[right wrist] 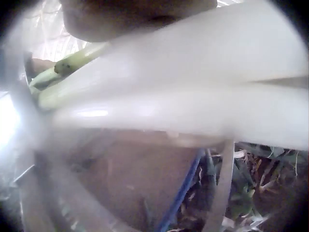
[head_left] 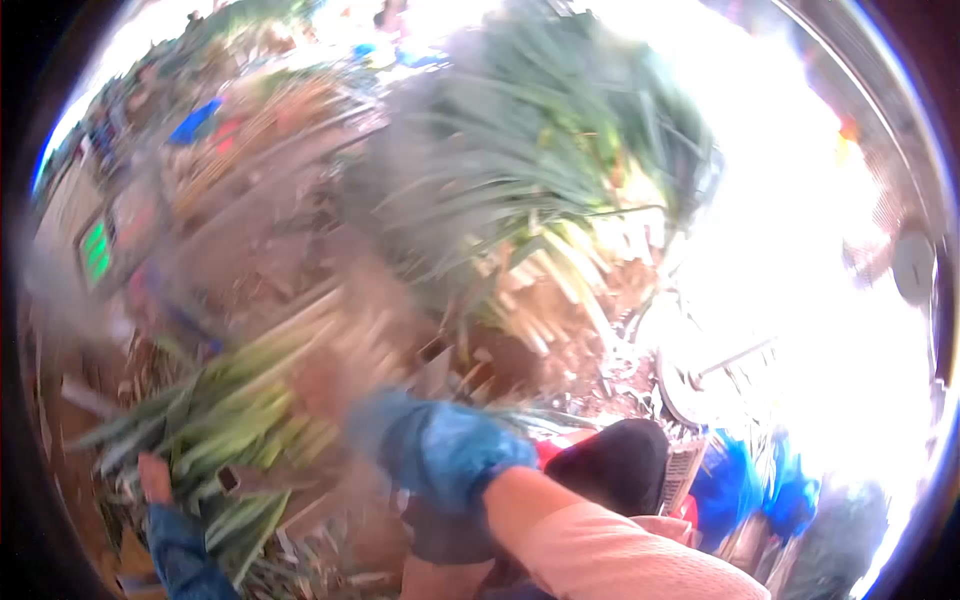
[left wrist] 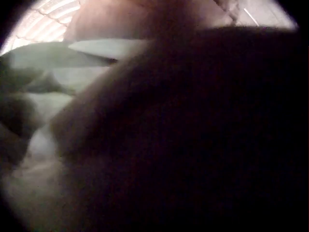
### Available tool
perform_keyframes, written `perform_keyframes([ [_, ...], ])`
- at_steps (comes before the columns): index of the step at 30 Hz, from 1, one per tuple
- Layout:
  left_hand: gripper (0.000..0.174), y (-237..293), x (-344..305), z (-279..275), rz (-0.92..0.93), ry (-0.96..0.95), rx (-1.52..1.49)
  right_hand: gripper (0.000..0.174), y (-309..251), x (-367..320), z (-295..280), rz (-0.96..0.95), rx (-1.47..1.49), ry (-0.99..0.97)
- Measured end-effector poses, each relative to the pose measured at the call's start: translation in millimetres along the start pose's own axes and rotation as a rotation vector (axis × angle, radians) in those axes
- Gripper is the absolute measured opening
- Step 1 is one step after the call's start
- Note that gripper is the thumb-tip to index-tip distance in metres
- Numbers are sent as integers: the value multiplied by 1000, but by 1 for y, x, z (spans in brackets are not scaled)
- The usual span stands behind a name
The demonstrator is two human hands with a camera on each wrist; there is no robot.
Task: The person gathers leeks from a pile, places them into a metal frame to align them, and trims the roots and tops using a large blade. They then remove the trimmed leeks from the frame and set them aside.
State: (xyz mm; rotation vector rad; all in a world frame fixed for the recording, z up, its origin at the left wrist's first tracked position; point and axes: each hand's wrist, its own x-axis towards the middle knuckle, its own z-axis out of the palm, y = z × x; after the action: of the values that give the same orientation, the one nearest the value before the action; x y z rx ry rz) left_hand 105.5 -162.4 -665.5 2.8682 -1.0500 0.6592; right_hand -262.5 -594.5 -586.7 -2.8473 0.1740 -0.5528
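Observation:
A bunch of leeks (head_left: 240,405) lies across the lower left of the head view, leaves toward the left and pale stalks toward the upper right. My left hand (head_left: 155,478), below a blue sleeve, grips the leaves at their left edge. The left wrist view is mostly dark, with pale green leaves (left wrist: 58,77) close beside the hand. My right hand (head_left: 335,380), blurred past a blue cuff, is at the stalk side. In the right wrist view white leek stalks (right wrist: 169,92) run right under that hand (right wrist: 140,21), which holds them; most of its fingers are hidden.
A large heap of leeks (head_left: 560,150) stands ahead. A scale with a green display (head_left: 95,250) is at the left. Blue plastic bags (head_left: 735,485) and a basket (head_left: 680,470) sit at the lower right. Leaf scraps (right wrist: 260,188) litter the ground.

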Motion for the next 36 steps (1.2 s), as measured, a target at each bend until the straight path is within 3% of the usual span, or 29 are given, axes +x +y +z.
perform_keyframes([
  [1, 30, -22, -5, 17, -15, 74, 127, 48, 3, 2, 17, -12, -14, 89],
  [2, 31, -15, -4, -7, -89, -125, 114, 49, 6, 3, 36, -23, -30, 178],
  [3, 32, 1, 4, -26, -180, -311, 18, 50, 5, 5, 24, 4, -45, 97],
  [5, 35, 49, 19, -79, -270, -504, -117, 52, -9, 5, 0, 57, -53, -73],
  [6, 36, 65, 22, -95, -294, -553, -153, 50, 5, 4, 55, -4, -52, 262],
  [7, 37, 83, 27, -109, -305, -603, -178, 49, 5, 3, 50, 6, -41, 250],
  [10, 39, 52, 31, -112, -259, -440, 68, 48, 5, 3, 36, 17, -30, 226],
  [14, 42, 4, 30, -113, -185, -229, 387, 55, 1, 13, 68, 201, -54, 100],
  [15, 40, -22, 34, -128, -192, -126, 367, 57, 0, 16, 75, 244, -89, 79],
  [17, 37, -95, 52, -179, -174, 233, 45, 59, -9, 12, 70, 303, -82, 35],
  [19, 36, -132, 63, -245, -126, 501, -72, 61, -9, 13, 45, 317, -14, -1],
  [20, 36, -133, 58, -278, -135, 558, -37, 59, -7, 24, 35, 316, -69, -132],
  [22, 36, -119, 40, -331, -140, 653, -10, 59, -6, 24, 1, 224, 7, -119],
  [24, 37, -57, 9, -362, -121, 649, -29, 59, -5, 21, -49, 156, 79, -119],
  [27, 39, 61, -51, -352, -50, 390, -151, 53, 28, 24, -150, 19, 136, -303],
  [28, 40, 100, -71, -337, -21, 238, -205, 46, 71, 22, -146, -66, 626, -249],
  [30, 41, 176, -116, -302, 49, -145, -287, 49, 144, -10, -198, 40, 1265, -395],
  [31, 42, 211, -137, -286, 89, -342, -312, 50, 146, -31, -243, 187, 830, -279],
  [33, 44, 263, -176, -257, 179, -694, -339, 54, 215, -76, -263, 179, 479, -203],
  [34, 45, 284, -192, -244, 217, -826, -341, 49, 265, -115, -235, 172, 467, -111],
  [36, 47, 313, -213, -227, 269, -1030, -327, 41, 309, -161, -220, 324, 271, -145],
])
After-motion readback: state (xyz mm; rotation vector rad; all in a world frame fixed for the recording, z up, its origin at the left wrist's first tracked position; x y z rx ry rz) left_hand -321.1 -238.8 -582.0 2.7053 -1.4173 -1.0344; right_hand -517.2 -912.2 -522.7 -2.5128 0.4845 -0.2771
